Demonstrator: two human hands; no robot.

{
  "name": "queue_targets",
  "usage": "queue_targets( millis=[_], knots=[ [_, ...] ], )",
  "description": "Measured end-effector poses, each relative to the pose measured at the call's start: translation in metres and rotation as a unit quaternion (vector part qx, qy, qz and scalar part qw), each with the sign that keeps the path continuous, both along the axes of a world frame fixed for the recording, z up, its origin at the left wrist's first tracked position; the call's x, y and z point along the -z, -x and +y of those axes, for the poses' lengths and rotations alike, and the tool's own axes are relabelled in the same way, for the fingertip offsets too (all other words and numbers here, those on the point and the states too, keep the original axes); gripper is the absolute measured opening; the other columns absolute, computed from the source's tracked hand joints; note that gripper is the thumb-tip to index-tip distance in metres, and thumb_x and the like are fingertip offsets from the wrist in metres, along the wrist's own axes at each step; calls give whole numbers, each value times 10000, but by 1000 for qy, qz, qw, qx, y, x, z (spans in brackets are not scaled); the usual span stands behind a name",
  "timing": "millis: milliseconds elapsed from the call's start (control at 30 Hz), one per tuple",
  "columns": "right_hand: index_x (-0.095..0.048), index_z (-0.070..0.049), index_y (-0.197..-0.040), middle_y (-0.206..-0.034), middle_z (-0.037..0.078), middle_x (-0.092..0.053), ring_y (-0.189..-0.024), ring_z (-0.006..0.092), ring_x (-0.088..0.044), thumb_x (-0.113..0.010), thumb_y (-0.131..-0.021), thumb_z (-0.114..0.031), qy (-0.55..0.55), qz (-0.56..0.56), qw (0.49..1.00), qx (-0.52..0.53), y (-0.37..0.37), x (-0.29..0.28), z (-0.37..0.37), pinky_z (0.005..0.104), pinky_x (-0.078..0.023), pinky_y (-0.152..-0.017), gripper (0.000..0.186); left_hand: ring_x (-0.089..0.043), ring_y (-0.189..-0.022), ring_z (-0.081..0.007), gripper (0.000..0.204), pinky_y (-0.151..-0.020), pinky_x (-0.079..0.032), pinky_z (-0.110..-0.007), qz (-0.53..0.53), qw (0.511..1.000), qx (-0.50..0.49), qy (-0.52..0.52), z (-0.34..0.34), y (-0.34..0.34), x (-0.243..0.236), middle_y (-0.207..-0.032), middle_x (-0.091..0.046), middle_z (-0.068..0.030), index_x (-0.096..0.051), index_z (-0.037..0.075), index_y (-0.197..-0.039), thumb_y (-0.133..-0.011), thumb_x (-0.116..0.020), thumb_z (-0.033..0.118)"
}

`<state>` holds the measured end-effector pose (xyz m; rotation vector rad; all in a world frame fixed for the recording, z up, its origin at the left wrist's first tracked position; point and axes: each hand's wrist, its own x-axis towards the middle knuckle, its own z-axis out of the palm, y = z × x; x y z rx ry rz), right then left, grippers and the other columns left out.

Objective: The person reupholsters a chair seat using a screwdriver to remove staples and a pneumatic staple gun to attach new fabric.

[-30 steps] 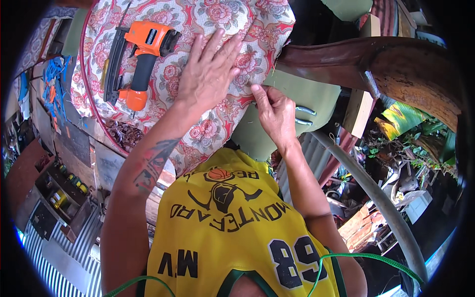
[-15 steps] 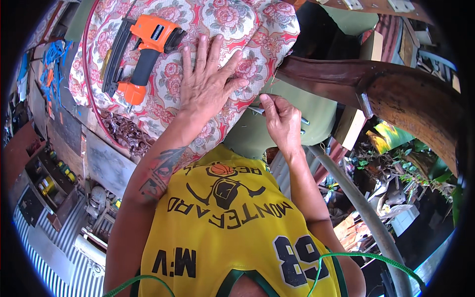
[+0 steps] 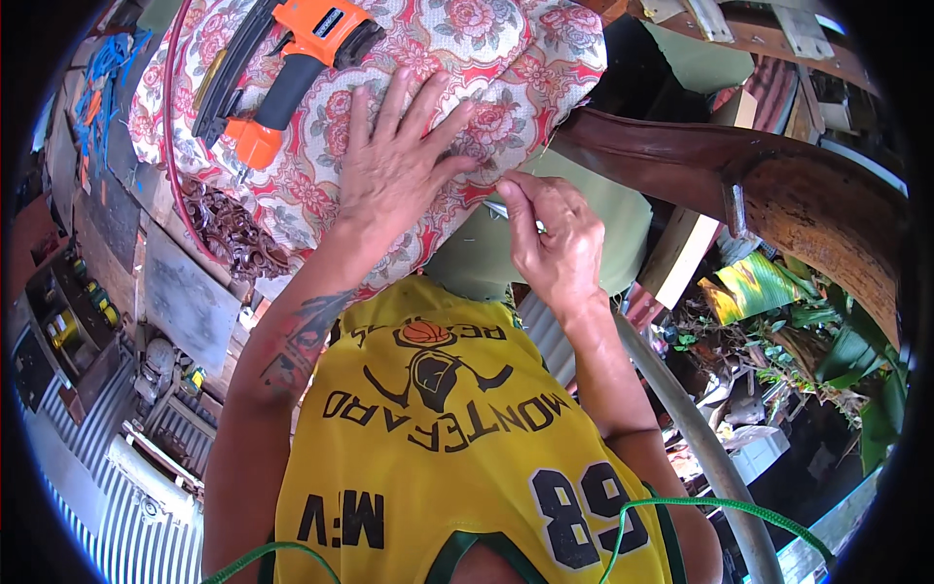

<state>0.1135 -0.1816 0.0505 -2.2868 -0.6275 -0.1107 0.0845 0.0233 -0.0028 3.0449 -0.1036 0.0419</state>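
Observation:
My left hand (image 3: 394,165) lies flat with its fingers spread on a red, white and grey floral fabric (image 3: 477,34) that covers a cushioned seat. Beside its fingertips rests an orange and black staple gun (image 3: 302,73). At the fabric's right edge, my right hand (image 3: 559,238) is closed, thumb and forefinger pinched together. A slim silver hand tool (image 3: 498,208) pokes out from under that hand; the palm hides most of it, so its exact kind is unclear. Whatever the fingertips pinch is too small to make out.
A curved dark wooden chair arm (image 3: 671,161) extends to the right, beside a green surface (image 3: 477,248). A red hose (image 3: 167,127) runs down the left of the fabric, near carved wood (image 3: 229,229). A grey pipe (image 3: 681,419) slants at lower right.
My right hand has turned and moved slightly closer to my left hand, now covering the tool's handles. The view has shifted a little; the staple gun appears higher.

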Motion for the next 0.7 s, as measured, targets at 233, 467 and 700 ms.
queue_targets(
  millis=[233,467,700],
  knots=[
    [-773,-71,-994,-914,145,-752,-844,349,-728,-775,-913,-136,56,87,995,15,7,10,-30,434,-594,-758,104,-341,-1518,-352,533,-1238,-224,-625,-37,999,23,17,14,23,1,-1634,-401,-45,-538,342,-1527,-1014,-590,477],
    [-772,-69,-1002,-983,133,-742,-944,350,-707,-767,-909,-139,126,116,985,18,17,28,-60,447,-582,-820,117,-392,-1465,-336,505,-1218,-254,-618,-59,997,-42,5,-7,13,-4,-1606,-416,-105,-571,305,-1505,-1009,-629,373],
    [-751,-24,-944,-863,159,-727,-789,364,-704,-770,-938,-170,62,171,983,39,22,-4,-53,458,-569,-743,147,-670,-1095,-308,136,-971,-511,-458,-73,883,-67,459,-25,53,-41,-1145,-730,-114,-736,29,-1008,-978,-698,156]
  ],
)
